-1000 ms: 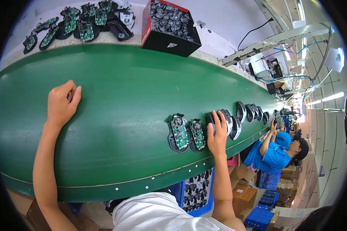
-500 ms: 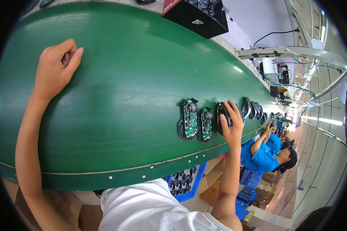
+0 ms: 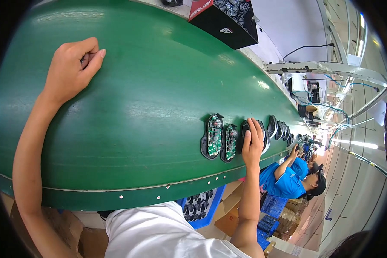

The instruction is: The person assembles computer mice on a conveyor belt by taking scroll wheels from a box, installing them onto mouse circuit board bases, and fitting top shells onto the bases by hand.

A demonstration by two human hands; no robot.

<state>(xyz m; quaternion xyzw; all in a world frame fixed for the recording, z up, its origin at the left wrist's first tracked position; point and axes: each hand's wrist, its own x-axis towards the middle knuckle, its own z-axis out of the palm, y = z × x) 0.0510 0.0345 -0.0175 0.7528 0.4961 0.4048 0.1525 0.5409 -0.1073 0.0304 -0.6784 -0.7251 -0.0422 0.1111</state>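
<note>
My left hand (image 3: 73, 66) rests on the green work surface (image 3: 150, 142) at the far left. Its fingers are curled closed around a small dark spot that I cannot make out. On the right, my right hand (image 3: 253, 142) lies over a black computer mouse (image 3: 244, 127), fingers and thumb around it; the palm hides much of it. Just left of that hand sit two opened mouse bases with green circuit boards, a larger one (image 3: 213, 135) and a narrower one (image 3: 230, 142). Beyond the hand, several black mouse shells (image 3: 272, 126) stand in a row.
A black and red box (image 3: 228, 30) filled with small parts stands at the far edge. Below the near edge is a blue tray (image 3: 211, 210) of black parts. Farther right, people in blue shirts (image 3: 284, 178) work along the same line, beneath a white metal frame (image 3: 322, 67).
The view has shifted slightly. My left hand has moved a little to the right, still closed. My right hand's fingers have drawn closer together over the black mouse.
</note>
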